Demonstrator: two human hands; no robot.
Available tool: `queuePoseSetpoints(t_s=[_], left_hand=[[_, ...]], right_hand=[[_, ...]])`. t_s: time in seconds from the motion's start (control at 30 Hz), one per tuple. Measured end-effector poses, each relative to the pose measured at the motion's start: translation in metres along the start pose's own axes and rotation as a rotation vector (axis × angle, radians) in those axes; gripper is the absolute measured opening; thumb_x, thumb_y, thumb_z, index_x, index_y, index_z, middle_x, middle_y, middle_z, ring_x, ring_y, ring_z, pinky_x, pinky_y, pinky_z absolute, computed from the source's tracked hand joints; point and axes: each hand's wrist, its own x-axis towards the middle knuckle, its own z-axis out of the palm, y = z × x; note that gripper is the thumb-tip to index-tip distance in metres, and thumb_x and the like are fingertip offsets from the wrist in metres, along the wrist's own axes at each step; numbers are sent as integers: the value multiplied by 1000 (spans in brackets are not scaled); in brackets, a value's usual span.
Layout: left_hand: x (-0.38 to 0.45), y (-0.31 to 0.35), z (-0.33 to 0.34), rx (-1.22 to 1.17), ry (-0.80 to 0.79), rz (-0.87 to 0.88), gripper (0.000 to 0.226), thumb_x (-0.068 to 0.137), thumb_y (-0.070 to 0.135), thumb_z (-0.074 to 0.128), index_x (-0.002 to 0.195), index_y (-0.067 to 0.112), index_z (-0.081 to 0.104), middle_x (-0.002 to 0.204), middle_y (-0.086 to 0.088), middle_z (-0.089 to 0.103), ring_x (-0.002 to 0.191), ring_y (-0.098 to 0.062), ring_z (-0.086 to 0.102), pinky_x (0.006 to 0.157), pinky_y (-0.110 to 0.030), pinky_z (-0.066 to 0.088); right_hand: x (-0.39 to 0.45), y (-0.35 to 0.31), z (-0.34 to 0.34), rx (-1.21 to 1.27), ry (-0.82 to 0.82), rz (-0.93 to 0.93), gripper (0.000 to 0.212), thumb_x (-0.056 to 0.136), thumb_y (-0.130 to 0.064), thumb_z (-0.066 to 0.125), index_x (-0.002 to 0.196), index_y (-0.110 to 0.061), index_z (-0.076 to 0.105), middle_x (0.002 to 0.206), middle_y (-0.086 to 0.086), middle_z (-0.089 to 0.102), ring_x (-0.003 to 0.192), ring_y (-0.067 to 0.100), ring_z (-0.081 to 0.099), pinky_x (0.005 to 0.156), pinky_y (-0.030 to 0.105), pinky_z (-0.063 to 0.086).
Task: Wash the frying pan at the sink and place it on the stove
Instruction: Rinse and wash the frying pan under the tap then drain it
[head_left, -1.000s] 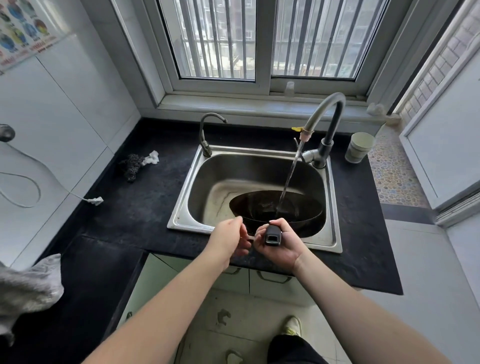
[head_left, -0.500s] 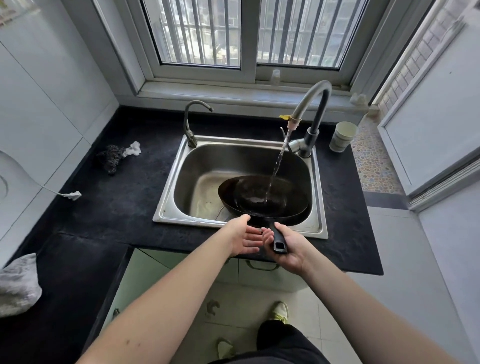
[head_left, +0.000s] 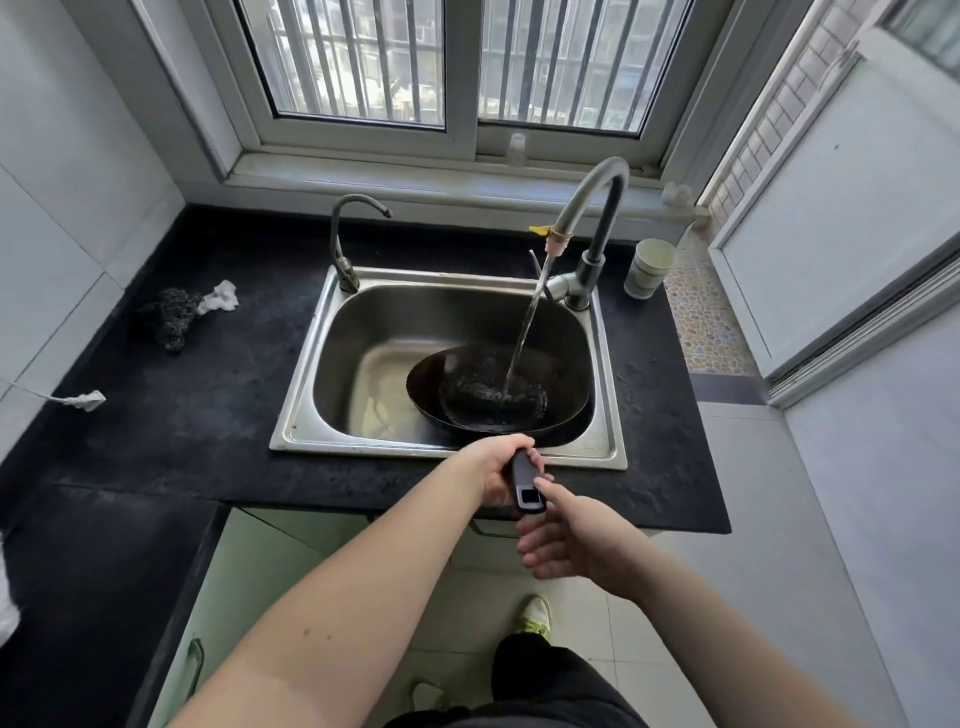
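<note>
A black frying pan (head_left: 467, 379) sits in the steel sink (head_left: 311, 374), its dark handle (head_left: 527, 483) sticking out over the front rim toward me. Water runs from the tall grey faucet (head_left: 597, 208) into the pan and foams in its bottom. My left hand (head_left: 493, 467) is wrapped around the handle. My right hand (head_left: 566, 535) hangs just below the handle's end with fingers apart, one fingertip touching it. No stove is in view.
A smaller faucet (head_left: 345, 244) stands at the sink's back left. A dark scrubber with a white rag (head_left: 179, 314) lies on the black counter (head_left: 182, 415) to the left. A pale cup (head_left: 649, 267) stands right of the faucet. White wall panels close in the right side.
The handle passed from my right hand to my left. My right hand let go and dropped below the handle's end. Water has gathered and foamed in the pan.
</note>
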Motion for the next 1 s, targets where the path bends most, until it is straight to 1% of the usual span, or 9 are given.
queuePoseSetpoints(t_s=[0.07,0.1,0.2,0.33,0.43,0.57,0.7,0.83,1.0], left_hand=[[-4,6,-2,-14,-4,-6,35,98,15,44,64,12,40,37,1,44,28,-13,45,40,-20,47],[-5,7,-5,-35,-9,-7,34,97,13,45,64,11,40,37,2,43,28,-11,44,37,-18,46],[-6,3,-12,-77,-70,-2,32,93,6,47,62,11,42,40,4,42,30,-8,44,36,-17,45],[-5,-5,-15,-169,-147,-2,25,94,3,46,69,10,45,48,4,44,33,-6,46,39,-22,50],[-6,-7,-14,-229,-160,-7,26,97,7,45,72,9,45,47,3,45,32,-6,46,37,-21,49],[-7,-2,-8,-266,-119,-34,37,98,9,41,61,11,41,40,3,40,28,-7,40,30,-15,36],[-4,-1,-4,-280,-76,-60,49,98,11,42,49,8,43,40,3,40,27,-7,40,29,-16,36],[2,0,-1,-255,-23,-77,46,98,11,42,52,11,43,41,4,40,28,-6,39,29,-16,35],[6,1,-2,-200,7,-128,43,99,13,42,55,12,42,42,5,39,28,-5,38,31,-15,33]], right_hand=[[-9,2,-12,-75,-35,15,58,94,-57,44,85,-4,66,70,12,70,58,20,67,53,27,54],[-13,3,-18,-98,-38,16,57,94,-57,44,87,-5,66,71,11,70,59,20,67,53,27,53],[-20,-2,-34,-91,-11,-1,52,95,-53,45,91,-5,65,73,11,69,60,19,65,53,26,52],[-14,-21,-49,-52,28,-60,44,97,-45,45,92,-6,65,70,7,68,59,18,65,54,25,51],[2,-42,-56,-51,62,-112,40,98,-42,47,92,-8,66,69,5,69,56,15,65,48,23,51],[33,-75,-70,-58,191,-217,31,99,-35,47,90,-12,66,69,1,69,51,9,64,47,21,50],[56,-107,-93,-12,240,-349,23,96,-26,50,90,-16,69,65,-4,69,54,7,65,50,20,51],[74,-147,-112,-37,192,-410,17,93,-20,53,92,-15,69,71,-1,69,57,9,65,55,22,53],[112,-198,-122,-138,204,-467,24,97,-20,44,97,-16,68,82,2,68,66,12,65,60,24,55]])
